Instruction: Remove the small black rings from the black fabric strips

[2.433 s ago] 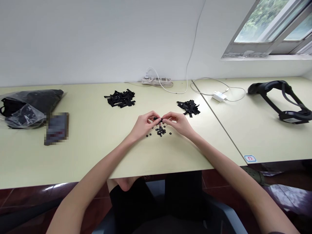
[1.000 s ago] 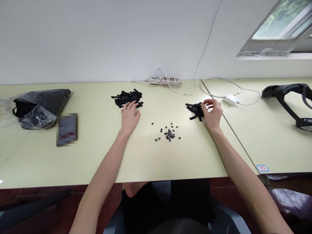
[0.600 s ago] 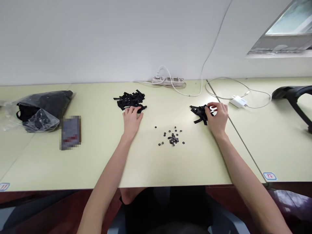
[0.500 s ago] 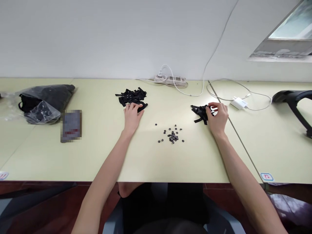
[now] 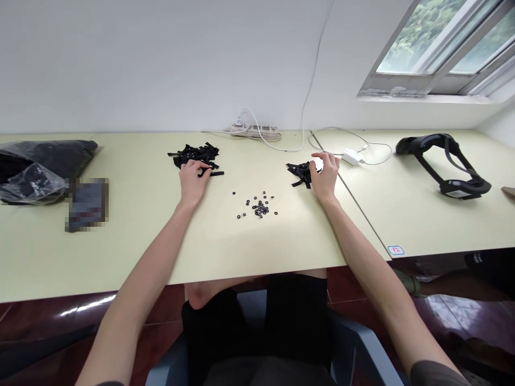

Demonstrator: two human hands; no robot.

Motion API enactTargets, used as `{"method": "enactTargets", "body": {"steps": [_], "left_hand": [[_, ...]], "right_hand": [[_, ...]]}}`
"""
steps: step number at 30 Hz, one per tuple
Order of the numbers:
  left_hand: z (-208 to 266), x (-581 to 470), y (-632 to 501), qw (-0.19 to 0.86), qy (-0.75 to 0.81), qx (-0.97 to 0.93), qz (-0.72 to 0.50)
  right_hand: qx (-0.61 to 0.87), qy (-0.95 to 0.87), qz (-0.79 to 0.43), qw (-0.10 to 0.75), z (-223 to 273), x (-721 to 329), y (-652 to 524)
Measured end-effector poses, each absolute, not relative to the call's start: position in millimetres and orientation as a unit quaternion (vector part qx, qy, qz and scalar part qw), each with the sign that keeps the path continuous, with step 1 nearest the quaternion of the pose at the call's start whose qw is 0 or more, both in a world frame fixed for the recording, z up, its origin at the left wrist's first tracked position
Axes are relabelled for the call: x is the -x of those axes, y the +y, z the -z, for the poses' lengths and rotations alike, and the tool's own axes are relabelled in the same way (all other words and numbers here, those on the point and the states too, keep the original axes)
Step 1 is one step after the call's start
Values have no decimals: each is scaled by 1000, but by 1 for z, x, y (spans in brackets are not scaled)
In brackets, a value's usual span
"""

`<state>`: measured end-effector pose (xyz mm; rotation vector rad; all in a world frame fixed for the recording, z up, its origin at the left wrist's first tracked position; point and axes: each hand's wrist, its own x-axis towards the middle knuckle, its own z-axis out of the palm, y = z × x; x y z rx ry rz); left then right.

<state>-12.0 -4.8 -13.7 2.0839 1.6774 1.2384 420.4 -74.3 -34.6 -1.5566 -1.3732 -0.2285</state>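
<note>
The bag (image 5: 78,158) is cut off at its left end; the item (image 5: 88,203) beside it is pixelated. The left hand (image 5: 192,181) pinches a black strip (image 5: 218,173) beside the left pile (image 5: 195,154). The right hand (image 5: 325,177) curls, thumb and fingers parted, at the right pile (image 5: 298,170); whether it grips anything, I cannot tell. Small black rings (image 5: 260,208) lie nearer the surface's (image 5: 241,252) front edge, below a window (image 5: 426,37).

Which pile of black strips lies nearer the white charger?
The right pile, at the right hand; the left pile, by the left hand, sits farther away.
</note>
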Motion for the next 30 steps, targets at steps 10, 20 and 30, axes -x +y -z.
{"method": "enactTargets", "body": {"steps": [10, 20, 30], "left_hand": [[-16, -26, -30, 205, 434, -681, -553], [-37, -66, -93, 331, 306, -745, -492], [-37, -72, -103, 433, 279, -749, -417]], "right_hand": [[493, -707, -4, 507, 5, -350, -106], [390, -804, -47, 447, 1, -300, -140], [396, -766, -137, 489, -4, -296, -148]]}}
